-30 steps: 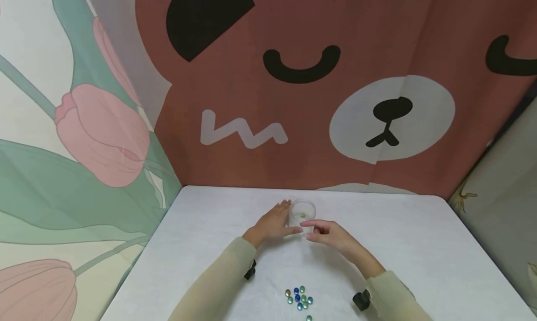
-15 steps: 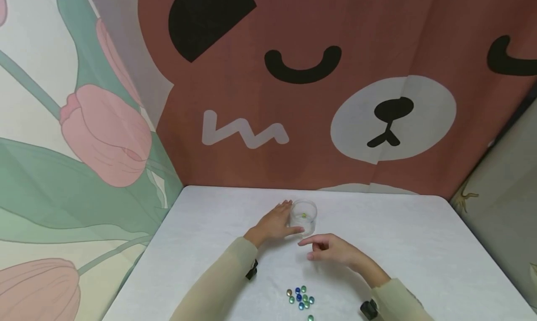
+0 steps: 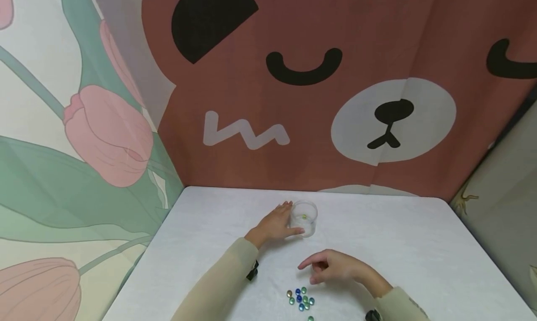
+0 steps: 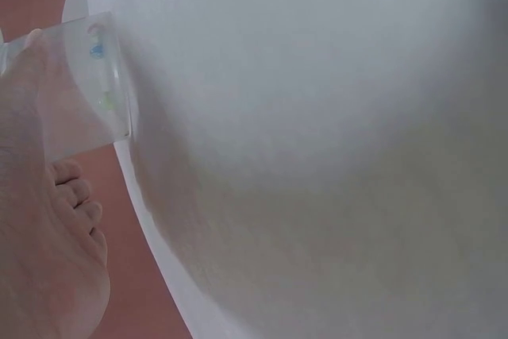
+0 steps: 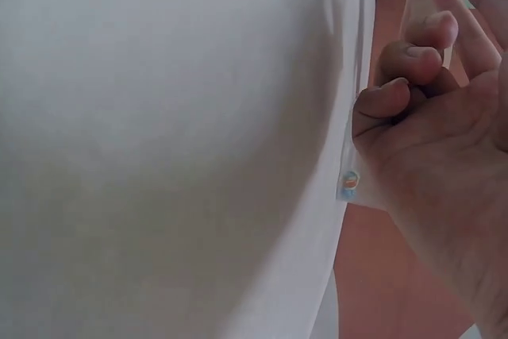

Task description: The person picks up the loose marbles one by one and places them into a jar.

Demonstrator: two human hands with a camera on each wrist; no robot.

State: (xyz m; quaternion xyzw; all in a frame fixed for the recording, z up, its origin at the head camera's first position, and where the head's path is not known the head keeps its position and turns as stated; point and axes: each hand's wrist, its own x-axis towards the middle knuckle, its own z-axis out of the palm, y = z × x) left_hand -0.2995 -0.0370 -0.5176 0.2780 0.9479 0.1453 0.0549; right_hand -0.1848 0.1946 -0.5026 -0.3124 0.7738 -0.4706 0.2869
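Observation:
A clear cup stands on the white table towards the back, with a few small coloured pieces in it. Among these, a blue piece and a greenish one show through its wall in the left wrist view. My left hand holds the cup from its left side, thumb across the front and fingers behind. My right hand hovers over the table in front of the cup, index finger stretched out, the other fingers bent, nothing seen held. Just below it lies a cluster of shiny glass marbles in blue, green and amber.
The white table has a back edge close behind the cup. A brown bear-print curtain hangs behind it, and a tulip-print cloth hangs at the left. One green marble lies apart, nearer the front.
My right hand has drawn back from the cup's mouth towards the marble cluster. The left hand stays at the cup, and the marbles lie as before.

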